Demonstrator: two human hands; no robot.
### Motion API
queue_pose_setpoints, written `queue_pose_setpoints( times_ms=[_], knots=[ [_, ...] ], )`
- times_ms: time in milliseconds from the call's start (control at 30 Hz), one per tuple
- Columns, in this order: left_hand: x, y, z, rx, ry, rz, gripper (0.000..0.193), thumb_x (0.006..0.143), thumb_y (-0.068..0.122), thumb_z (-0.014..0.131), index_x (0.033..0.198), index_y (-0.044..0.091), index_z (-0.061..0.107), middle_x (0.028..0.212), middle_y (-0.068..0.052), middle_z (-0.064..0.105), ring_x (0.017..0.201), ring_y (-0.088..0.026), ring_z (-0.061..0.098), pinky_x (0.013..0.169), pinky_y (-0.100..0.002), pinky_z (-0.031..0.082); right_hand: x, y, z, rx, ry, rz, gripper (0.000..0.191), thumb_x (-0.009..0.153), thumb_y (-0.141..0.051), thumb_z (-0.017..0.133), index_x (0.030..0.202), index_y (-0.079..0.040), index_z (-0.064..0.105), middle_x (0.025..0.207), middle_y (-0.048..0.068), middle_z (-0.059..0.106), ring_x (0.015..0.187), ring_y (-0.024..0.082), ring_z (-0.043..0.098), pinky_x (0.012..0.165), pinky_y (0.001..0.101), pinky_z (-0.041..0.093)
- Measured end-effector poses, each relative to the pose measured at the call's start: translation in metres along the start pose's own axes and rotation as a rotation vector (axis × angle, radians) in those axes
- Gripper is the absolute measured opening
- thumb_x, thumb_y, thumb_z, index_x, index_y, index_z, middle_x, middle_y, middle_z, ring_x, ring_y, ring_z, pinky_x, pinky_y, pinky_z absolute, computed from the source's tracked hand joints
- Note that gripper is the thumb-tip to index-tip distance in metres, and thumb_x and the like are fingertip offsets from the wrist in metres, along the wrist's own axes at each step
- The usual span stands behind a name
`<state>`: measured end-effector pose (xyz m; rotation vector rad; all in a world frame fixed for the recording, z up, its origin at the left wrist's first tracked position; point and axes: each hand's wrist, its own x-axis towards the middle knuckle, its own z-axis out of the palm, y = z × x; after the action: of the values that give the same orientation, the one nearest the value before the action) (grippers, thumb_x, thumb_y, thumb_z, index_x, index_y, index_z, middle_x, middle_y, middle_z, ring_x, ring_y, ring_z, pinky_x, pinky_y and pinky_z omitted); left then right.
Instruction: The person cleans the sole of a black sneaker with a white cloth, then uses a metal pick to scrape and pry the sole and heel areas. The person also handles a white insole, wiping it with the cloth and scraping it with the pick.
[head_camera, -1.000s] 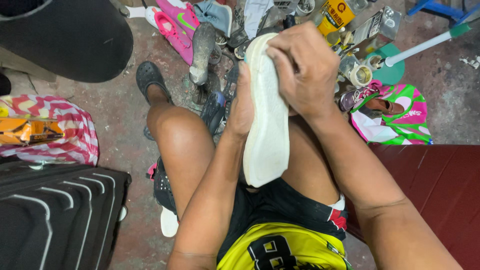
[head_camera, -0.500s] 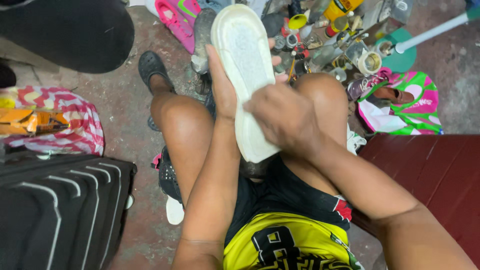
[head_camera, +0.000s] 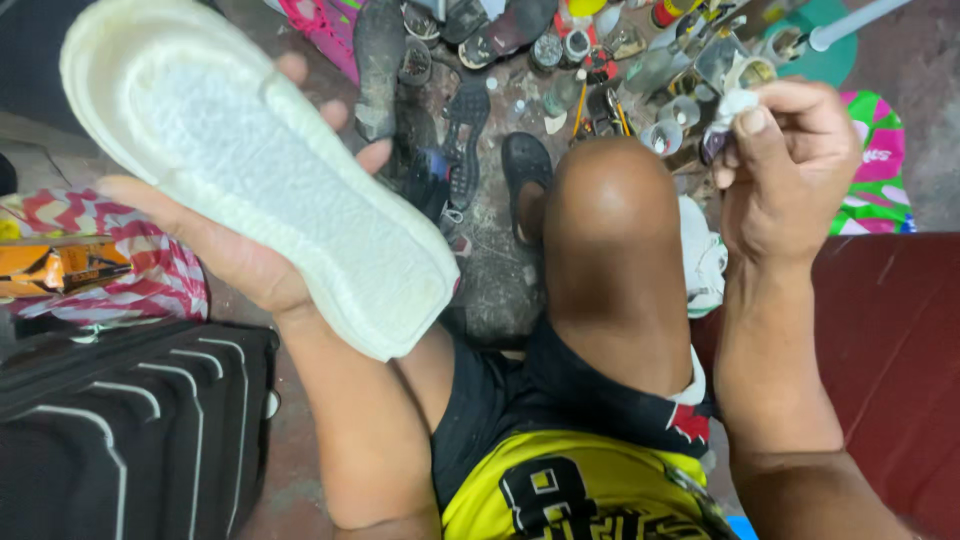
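The left hand (head_camera: 235, 255) is holding up a white shoe sole (head_camera: 250, 165), while the right hand (head_camera: 790, 180) is pinching a small white scrap (head_camera: 738, 103) above the cluttered floor (head_camera: 495, 270)

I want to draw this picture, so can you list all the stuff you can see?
shoe sole: one, white, held up at left
scrap: one, white, pinched at upper right
black case: one, ribbed, lower left
striped bag: one, red and white, left
sandal: one, black, on the foot
jars and tins: many, mixed colours, floor at top
bench: one, dark red, right
knee: one, bare, middle
left hand: under the sole
right hand: grip on the scrap
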<state>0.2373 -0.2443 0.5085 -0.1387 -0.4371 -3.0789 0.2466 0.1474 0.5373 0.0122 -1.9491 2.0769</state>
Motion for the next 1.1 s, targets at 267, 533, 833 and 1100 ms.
queue_pose_setpoints(
  times_ms=[267,533,833,1100],
  knots=[
    [0.035,-0.003,-0.049,-0.107,-0.087,-0.044,0.082,0.104,0.062,0.051,0.158,0.004,0.03,0.154,-0.031,0.034,0.139,-0.048,0.047,0.119,-0.071,0.034,0.042,0.168,-0.061,0.293,0.195,0.498,0.009,0.1,-0.003,0.067,0.107,-0.008,0.066,0.09,0.0,0.069,0.067,0.005,0.057,0.053,0.0182,0.04],
    [0.036,-0.018,-0.084,0.258,0.222,-0.03,0.085,0.1,0.057,0.06,0.158,0.005,0.026,0.156,-0.025,0.028,0.138,-0.043,0.041,0.121,-0.066,0.029,0.05,0.292,-0.137,0.077,0.369,0.703,0.011,0.097,-0.005,0.066,0.106,-0.007,0.072,0.083,-0.002,0.068,0.059,0.004,0.054,0.05,0.0196,0.042],
    [0.045,-0.028,-0.1,0.369,0.327,-0.066,0.086,0.1,0.059,0.059,0.159,0.005,0.026,0.156,-0.026,0.028,0.137,-0.043,0.042,0.12,-0.067,0.03,0.054,0.381,-0.143,-0.146,0.219,0.993,0.012,0.09,-0.015,0.077,0.098,-0.007,0.075,0.07,-0.003,0.06,0.054,0.006,0.052,0.046,0.0234,0.042],
    [0.055,-0.031,-0.109,0.448,0.408,-0.091,0.087,0.1,0.061,0.057,0.159,0.005,0.025,0.156,-0.027,0.027,0.137,-0.044,0.043,0.119,-0.068,0.031,0.058,0.416,-0.13,-0.358,0.179,0.948,0.01,0.09,-0.015,0.076,0.097,-0.008,0.077,0.073,-0.003,0.066,0.058,0.005,0.057,0.052,0.0242,0.05]
  ],
)
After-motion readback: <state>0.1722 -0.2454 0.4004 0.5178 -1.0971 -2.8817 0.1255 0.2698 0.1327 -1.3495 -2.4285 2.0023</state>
